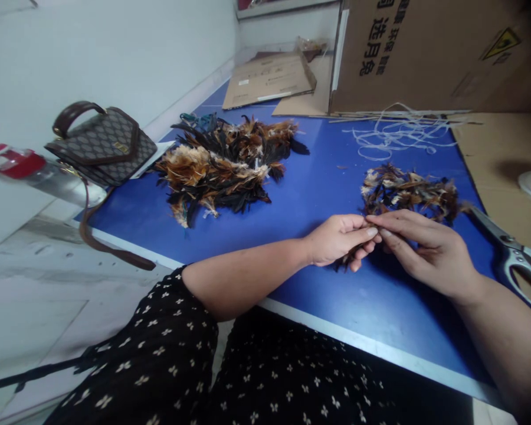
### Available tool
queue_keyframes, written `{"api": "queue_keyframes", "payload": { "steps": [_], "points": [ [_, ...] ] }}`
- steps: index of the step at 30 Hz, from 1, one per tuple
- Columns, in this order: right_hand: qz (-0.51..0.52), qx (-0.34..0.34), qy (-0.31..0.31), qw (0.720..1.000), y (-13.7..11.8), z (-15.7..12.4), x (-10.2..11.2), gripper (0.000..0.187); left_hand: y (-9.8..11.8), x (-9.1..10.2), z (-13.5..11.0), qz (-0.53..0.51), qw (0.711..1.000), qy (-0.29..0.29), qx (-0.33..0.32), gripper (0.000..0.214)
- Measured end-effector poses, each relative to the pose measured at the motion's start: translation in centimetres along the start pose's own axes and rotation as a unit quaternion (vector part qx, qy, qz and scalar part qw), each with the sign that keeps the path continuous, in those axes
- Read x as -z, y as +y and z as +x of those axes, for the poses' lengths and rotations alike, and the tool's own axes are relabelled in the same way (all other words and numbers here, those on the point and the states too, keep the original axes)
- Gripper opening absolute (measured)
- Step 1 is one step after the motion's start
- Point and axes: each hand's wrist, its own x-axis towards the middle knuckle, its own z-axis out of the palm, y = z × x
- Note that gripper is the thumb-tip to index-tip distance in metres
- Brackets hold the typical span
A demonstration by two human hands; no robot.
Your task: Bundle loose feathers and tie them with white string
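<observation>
My left hand (pixel 346 241) is closed around a small bunch of dark brown feathers (pixel 346 261), whose tips stick out below the fingers. Thumb and fingertips of my right hand (pixel 429 248) pinch at the upper end of the same bunch, touching my left fingertips. Just behind the hands lies a loose pile of brown, black and cream feathers (pixel 411 192). Farther left on the blue table (pixel 318 177) rests a bigger heap of feather bunches (pixel 230 165), orange-brown, black and cream. Exactly what joins at the pinched point is hidden by my fingers.
Scissors (pixel 511 251) lie at the right edge, beside my right forearm. White string (pixel 402 133) is tangled behind the small pile. Cardboard sheets (pixel 265 79) and a large carton (pixel 433 59) stand at the back. A handbag (pixel 106 144) and a bottle (pixel 48 177) are on the left.
</observation>
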Motion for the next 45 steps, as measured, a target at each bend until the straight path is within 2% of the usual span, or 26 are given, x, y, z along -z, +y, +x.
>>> {"api": "queue_keyframes", "payload": {
  "steps": [7,10,14,19,21,24,27,30,33,37,39,42,45],
  "points": [
    [0.056,-0.03,-0.002,0.998,-0.4,0.7,0.9,0.009,0.7,0.2,-0.2,0.004,0.996,-0.069,0.053,0.024],
    [0.052,-0.053,-0.015,0.997,-0.5,0.7,1.0,0.015,0.7,0.0,-0.1,0.007,0.996,-0.066,0.053,0.031],
    [0.017,-0.074,-0.001,0.997,-0.3,0.5,0.9,0.022,0.8,-0.2,-0.1,0.037,0.998,-0.047,0.033,0.039],
    [0.006,-0.075,-0.006,0.997,-0.2,0.4,0.5,0.027,0.9,-0.1,-0.2,0.108,0.993,-0.037,0.011,0.03],
    [-0.017,-0.072,0.015,0.997,0.0,0.4,0.3,0.025,0.9,-0.1,-0.2,0.113,0.993,-0.021,0.001,0.023],
    [-0.112,-0.048,0.051,0.991,1.1,0.3,0.0,0.021,0.7,-0.4,-0.1,0.089,0.996,0.027,-0.018,0.024],
    [-0.182,-0.003,0.013,0.983,2.9,0.0,-0.4,0.029,0.6,-0.6,0.3,0.038,0.993,0.089,-0.061,0.027],
    [-0.218,0.005,-0.021,0.976,4.3,-0.6,-0.6,0.029,0.6,-0.3,0.8,-0.007,0.983,0.153,-0.103,0.029],
    [-0.305,-0.016,0.006,0.952,4.8,-1.1,-0.4,0.031,0.6,0.1,1.2,-0.029,0.972,0.203,-0.118,0.028],
    [-0.406,-0.032,0.034,0.913,4.8,-1.4,0.9,0.038,0.4,0.4,1.3,-0.028,0.967,0.22,-0.125,0.028],
    [-0.428,-0.033,0.056,0.902,4.7,-1.2,1.4,0.04,0.3,0.4,1.4,-0.02,0.965,0.227,-0.126,0.027],
    [-0.405,-0.015,0.079,0.911,4.3,-0.7,1.2,0.035,0.2,0.4,1.6,-0.017,0.963,0.236,-0.126,0.027],
    [-0.346,0.015,0.029,0.938,3.8,-0.6,0.1,0.026,0.1,0.5,1.8,-0.017,0.963,0.235,-0.13,0.026]
  ]
}}
